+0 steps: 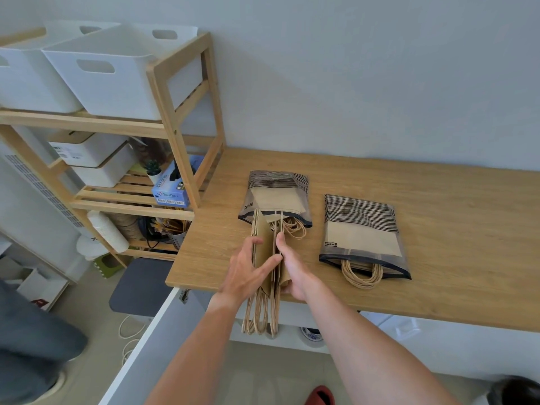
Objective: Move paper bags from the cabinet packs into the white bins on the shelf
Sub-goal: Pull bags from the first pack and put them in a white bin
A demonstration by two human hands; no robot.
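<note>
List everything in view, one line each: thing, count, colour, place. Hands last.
Bins: two, white, top shelf.
Shelf: one, light wood, left of the counter.
Lidded boxes: two, white, stacked on the middle shelf.
Glove box: one, blue, middle shelf.
Counter: one, wood.
Packs: two, striped wrap, on the counter.
Paper bags: a bundle, brown, half out of the left pack.
Cabinet door: one, white, open.
Left hand: grips the bundle.
Right hand: grips the bundle.

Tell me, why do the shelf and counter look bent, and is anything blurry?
Head view: the wide lens bows the wooden shelf and countertop; the hands and paper bags look sharp; the grey clothing at the left edge is smeared; light is soft, without glare.
</note>
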